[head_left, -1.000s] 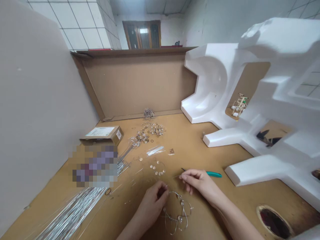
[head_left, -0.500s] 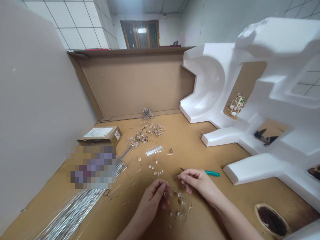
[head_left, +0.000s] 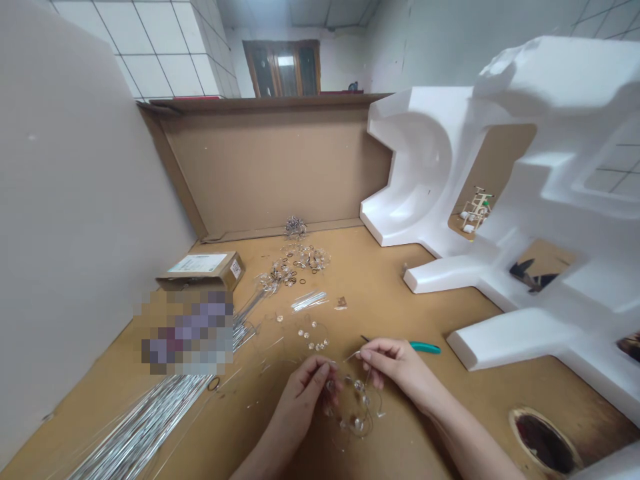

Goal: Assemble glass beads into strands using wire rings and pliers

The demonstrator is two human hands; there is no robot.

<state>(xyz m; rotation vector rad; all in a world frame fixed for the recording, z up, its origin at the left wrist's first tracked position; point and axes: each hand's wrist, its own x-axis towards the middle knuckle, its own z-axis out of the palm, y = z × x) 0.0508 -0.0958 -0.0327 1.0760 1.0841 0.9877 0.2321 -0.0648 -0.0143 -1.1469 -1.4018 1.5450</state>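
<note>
My left hand point(head_left: 314, 385) is pinched closed on one side of a thin wire strung with clear beads point(head_left: 359, 385). The beaded wire hangs in a loose loop between my hands, low over the table. My right hand point(head_left: 385, 360) is closed too, thumb against fingers, with a short thin wire end point(head_left: 351, 356) sticking out toward the left. Beyond my hands, a second curved wire with several clear beads point(head_left: 319, 346) lies on the table. Pliers with a teal handle point(head_left: 425, 347) lie partly hidden behind my right hand.
A long bundle of silvery wires point(head_left: 145, 427) lies at left, below a small cardboard box point(head_left: 200, 267). Short wire pieces point(head_left: 309, 301) and piles of beads and rings point(head_left: 277, 275) are farther back. White foam packing point(head_left: 480, 340) stands at right, near a round hole point(head_left: 543, 440).
Both hands stay nearly in place, still pinching. The hanging beaded loop has shifted slightly between them.
</note>
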